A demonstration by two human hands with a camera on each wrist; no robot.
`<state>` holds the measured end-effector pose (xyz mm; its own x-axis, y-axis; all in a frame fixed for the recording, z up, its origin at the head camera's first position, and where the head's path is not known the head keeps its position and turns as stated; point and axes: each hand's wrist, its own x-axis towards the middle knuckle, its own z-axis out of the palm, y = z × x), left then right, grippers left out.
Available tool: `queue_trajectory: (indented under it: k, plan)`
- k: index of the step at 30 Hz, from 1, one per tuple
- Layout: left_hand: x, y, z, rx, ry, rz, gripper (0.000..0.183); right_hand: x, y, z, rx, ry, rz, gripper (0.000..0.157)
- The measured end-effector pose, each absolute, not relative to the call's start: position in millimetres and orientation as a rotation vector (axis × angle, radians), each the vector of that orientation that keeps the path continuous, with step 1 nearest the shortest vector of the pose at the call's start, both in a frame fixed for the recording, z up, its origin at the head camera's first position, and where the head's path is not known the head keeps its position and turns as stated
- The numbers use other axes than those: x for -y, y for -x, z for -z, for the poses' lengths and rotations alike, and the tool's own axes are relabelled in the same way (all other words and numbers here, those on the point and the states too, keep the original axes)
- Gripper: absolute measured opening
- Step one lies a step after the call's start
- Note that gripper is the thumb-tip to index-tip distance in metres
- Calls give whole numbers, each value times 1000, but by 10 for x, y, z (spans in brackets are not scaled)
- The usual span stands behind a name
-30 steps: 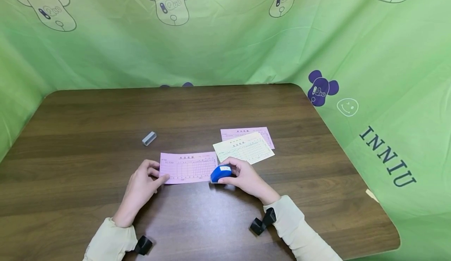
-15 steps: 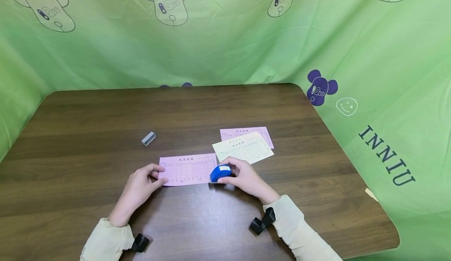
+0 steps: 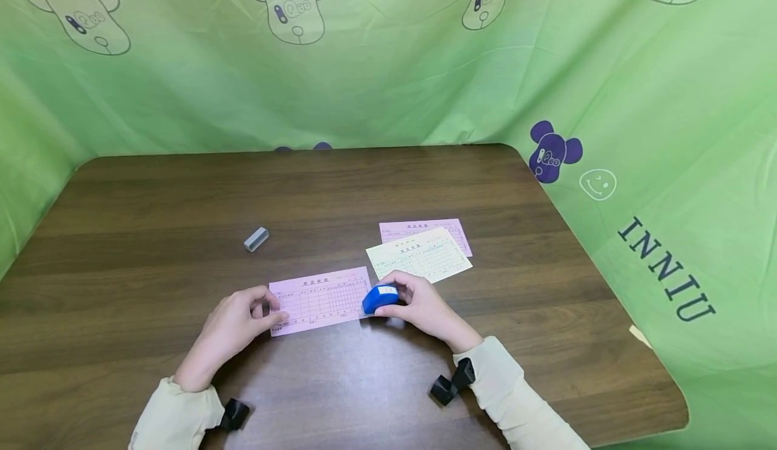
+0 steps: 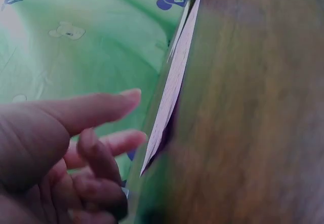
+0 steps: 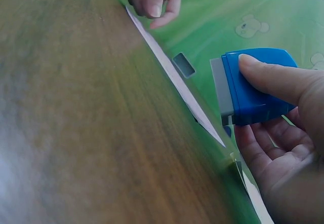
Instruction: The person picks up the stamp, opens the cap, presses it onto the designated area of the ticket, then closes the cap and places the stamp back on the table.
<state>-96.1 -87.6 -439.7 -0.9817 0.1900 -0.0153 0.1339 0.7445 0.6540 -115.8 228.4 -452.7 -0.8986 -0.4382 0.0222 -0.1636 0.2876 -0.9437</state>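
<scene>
A pink printed slip point(image 3: 320, 300) lies tilted on the table before me. At its left end is my left hand point(image 3: 237, 318); the left wrist view has its thumb point(image 4: 101, 110) and forefinger spread apart with nothing between them, just off the slip's edge. Between thumb and fingers, my right hand point(image 3: 419, 301) grips a blue stamp point(image 5: 260, 87) with a grey base. In the head view the stamp overlaps the slip's right end; from the right wrist it shows raised, its base turned sideways.
A white printed slip point(image 3: 419, 256) partly covers a second pink slip point(image 3: 419, 227) behind my right hand. Farther left lies a small grey hollow cap point(image 3: 256, 239). The brown wooden table point(image 3: 182, 200) is bordered by green cloth point(image 3: 388, 86) behind and at the sides.
The pink slip's left end has come nearer and turned, so the slip slants now. My left hand has moved left and its fingers have parted. The right hand with the stamp stays put.
</scene>
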Motion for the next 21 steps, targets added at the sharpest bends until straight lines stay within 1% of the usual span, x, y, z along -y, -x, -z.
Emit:
queue_trajectory:
  k: [3, 6, 8, 11, 21]
  plan:
    - [893, 987, 4462, -2940, -473, -1150, 18, -2281, 1157, 4526, -2308, 549, 1657, 33]
    - [904, 1020, 4544, -2997, -713, -1243, 23, -2277, 1159, 4525, -2310, 546, 1658, 34]
    - [914, 1039, 4587, -3005, -823, -1282, 27, -2274, 1162, 4526, -2315, 546, 1657, 34]
    - [929, 1062, 4625, -2974, -897, -1322, 31, -2267, 1165, 4533, -2323, 549, 1657, 33]
    - [898, 1096, 4705, -2804, -1015, -1351, 39, -2209, 1128, 4553, -2324, 551, 1680, 33]
